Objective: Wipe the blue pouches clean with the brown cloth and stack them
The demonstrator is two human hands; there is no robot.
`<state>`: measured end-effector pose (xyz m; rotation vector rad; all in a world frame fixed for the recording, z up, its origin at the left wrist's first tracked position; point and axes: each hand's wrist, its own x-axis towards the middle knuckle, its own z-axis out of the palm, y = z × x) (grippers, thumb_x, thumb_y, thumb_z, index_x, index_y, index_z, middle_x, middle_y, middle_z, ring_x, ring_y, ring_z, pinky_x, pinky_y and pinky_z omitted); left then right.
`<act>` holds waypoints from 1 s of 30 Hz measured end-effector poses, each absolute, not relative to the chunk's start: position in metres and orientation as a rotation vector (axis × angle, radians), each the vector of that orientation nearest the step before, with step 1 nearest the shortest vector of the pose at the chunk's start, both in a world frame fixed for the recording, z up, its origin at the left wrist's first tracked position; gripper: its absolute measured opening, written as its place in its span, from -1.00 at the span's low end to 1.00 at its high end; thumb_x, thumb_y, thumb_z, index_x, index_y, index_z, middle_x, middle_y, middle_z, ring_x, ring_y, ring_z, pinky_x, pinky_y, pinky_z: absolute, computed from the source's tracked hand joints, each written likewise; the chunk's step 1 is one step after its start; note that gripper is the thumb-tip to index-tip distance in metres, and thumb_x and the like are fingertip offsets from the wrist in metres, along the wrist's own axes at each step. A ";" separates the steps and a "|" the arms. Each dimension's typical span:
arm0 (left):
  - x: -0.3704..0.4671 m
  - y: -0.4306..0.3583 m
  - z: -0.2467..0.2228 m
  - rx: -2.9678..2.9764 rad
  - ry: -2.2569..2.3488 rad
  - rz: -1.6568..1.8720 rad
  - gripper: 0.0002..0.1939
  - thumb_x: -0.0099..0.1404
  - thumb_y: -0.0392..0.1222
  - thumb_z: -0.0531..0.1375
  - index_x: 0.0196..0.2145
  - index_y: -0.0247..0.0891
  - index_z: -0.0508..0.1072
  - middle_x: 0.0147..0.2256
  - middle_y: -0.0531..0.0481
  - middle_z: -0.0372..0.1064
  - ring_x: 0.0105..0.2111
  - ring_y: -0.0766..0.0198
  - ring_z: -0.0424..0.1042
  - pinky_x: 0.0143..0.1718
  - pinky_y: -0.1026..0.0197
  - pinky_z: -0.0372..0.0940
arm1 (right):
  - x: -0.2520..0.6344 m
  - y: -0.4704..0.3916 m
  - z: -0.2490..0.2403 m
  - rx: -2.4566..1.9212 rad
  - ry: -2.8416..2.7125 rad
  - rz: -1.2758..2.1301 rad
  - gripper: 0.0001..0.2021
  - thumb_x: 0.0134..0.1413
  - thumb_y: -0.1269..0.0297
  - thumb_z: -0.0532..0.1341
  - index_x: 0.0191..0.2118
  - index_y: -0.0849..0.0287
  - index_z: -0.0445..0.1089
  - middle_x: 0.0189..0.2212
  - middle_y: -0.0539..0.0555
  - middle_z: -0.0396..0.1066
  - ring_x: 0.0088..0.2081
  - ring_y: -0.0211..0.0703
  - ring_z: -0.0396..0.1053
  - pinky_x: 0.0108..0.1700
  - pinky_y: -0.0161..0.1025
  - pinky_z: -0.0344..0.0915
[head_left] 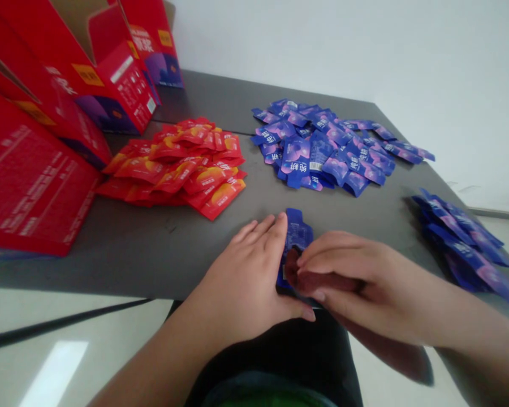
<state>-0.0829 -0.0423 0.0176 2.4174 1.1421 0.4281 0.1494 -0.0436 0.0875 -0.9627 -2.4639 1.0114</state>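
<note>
A blue packet [297, 230] lies on the grey table, near its front edge. My left hand [254, 271] rests along the packet's left side, fingers extended and thumb spread toward me. In my right hand [356, 271] is a dark reddish-brown cloth [326, 282], gripped between fingers and thumb and pressed on the packet's lower part. The cloth's loose end hangs down past the table edge below my right wrist. Its contact with the packet is partly hidden by my fingers.
Red packets [182, 167] are heaped at the left, beside several red boxes [29, 169]. A large heap of blue packets [322, 144] spreads across the back of the table [144, 254]. A smaller stack of blue packets [466, 243] sits at the right edge. Behind is a white wall.
</note>
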 end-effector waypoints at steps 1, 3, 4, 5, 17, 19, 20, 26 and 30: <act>-0.084 -0.042 0.018 2.415 1.125 0.413 0.44 0.06 0.50 0.47 0.55 -0.43 -0.06 0.52 -0.42 -0.01 0.53 -0.16 0.05 0.54 -0.16 -0.06 | 0.146 -0.048 0.086 -0.931 -2.496 1.063 -0.81 0.39 0.46 0.26 -0.05 0.05 0.57 -0.07 0.05 0.61 -0.02 -0.14 0.55 0.10 -0.21 0.45; -0.084 -0.040 0.019 2.414 1.095 0.385 0.53 -0.03 0.58 0.47 0.54 -0.45 -0.05 0.52 -0.45 -0.01 0.53 -0.19 0.03 0.55 -0.17 -0.09 | 0.142 -0.052 0.080 -0.926 -2.538 1.089 -0.78 0.39 0.50 0.24 -0.04 0.06 0.57 -0.06 0.04 0.60 -0.01 -0.17 0.54 0.13 -0.22 0.43; -0.085 -0.040 0.019 2.412 1.085 0.380 0.56 -0.07 0.60 0.47 0.54 -0.44 -0.05 0.52 -0.46 -0.02 0.53 -0.20 0.03 0.55 -0.18 -0.10 | 0.141 -0.053 0.077 -0.936 -2.551 1.076 -0.79 0.39 0.49 0.24 -0.03 0.06 0.57 -0.07 0.04 0.60 -0.01 -0.17 0.53 0.15 -0.20 0.41; -0.085 -0.039 0.019 2.411 1.075 0.380 0.58 -0.10 0.62 0.46 0.54 -0.43 -0.06 0.51 -0.47 -0.02 0.53 -0.21 0.03 0.55 -0.19 -0.10 | 0.140 -0.053 0.074 -0.945 -2.560 1.054 -0.80 0.41 0.47 0.24 -0.03 0.06 0.57 -0.07 0.04 0.60 -0.01 -0.16 0.53 0.17 -0.18 0.40; -0.081 -0.041 0.014 2.430 1.124 0.432 0.39 0.16 0.50 0.43 0.54 -0.45 -0.10 0.50 -0.47 0.03 0.51 -0.14 0.11 0.53 -0.15 -0.05 | 0.148 0.000 0.054 -1.149 -2.558 0.605 -0.81 0.42 0.43 0.21 -0.04 0.10 0.57 -0.07 0.10 0.60 -0.02 -0.02 0.52 0.18 0.01 0.40; -0.081 -0.041 0.015 2.438 1.126 0.448 0.35 0.19 0.46 0.43 0.54 -0.44 -0.09 0.50 -0.45 0.04 0.51 -0.12 0.12 0.53 -0.15 -0.05 | 0.152 0.008 0.053 -1.189 -2.540 0.532 -0.81 0.44 0.40 0.19 -0.04 0.12 0.58 -0.07 0.14 0.61 -0.02 0.01 0.53 0.13 0.02 0.43; -0.081 -0.042 0.015 2.441 1.129 0.459 0.33 0.21 0.44 0.43 0.54 -0.42 -0.09 0.50 -0.44 0.05 0.51 -0.12 0.12 0.53 -0.14 -0.06 | 0.154 0.009 0.055 -1.207 -2.520 0.497 -0.81 0.44 0.37 0.19 -0.04 0.12 0.58 -0.06 0.15 0.61 -0.02 0.03 0.54 0.11 0.02 0.44; -0.082 -0.043 0.013 2.438 1.129 0.467 0.29 0.24 0.36 0.45 0.55 -0.43 -0.10 0.51 -0.40 0.05 0.51 -0.09 0.12 0.54 -0.13 -0.05 | 0.162 -0.025 0.078 -1.145 -2.418 0.743 -0.83 0.41 0.35 0.26 0.00 0.03 0.57 0.01 0.08 0.60 0.04 -0.02 0.53 0.13 -0.08 0.45; -0.082 -0.042 0.015 2.411 1.135 0.445 0.28 0.22 0.35 0.46 0.54 -0.45 -0.04 0.51 -0.40 0.05 0.51 -0.07 0.12 0.54 -0.13 -0.04 | 0.156 -0.050 0.082 -0.979 -2.477 1.121 -0.79 0.40 0.48 0.24 -0.04 0.04 0.56 -0.03 0.03 0.59 0.03 -0.15 0.52 0.13 -0.21 0.43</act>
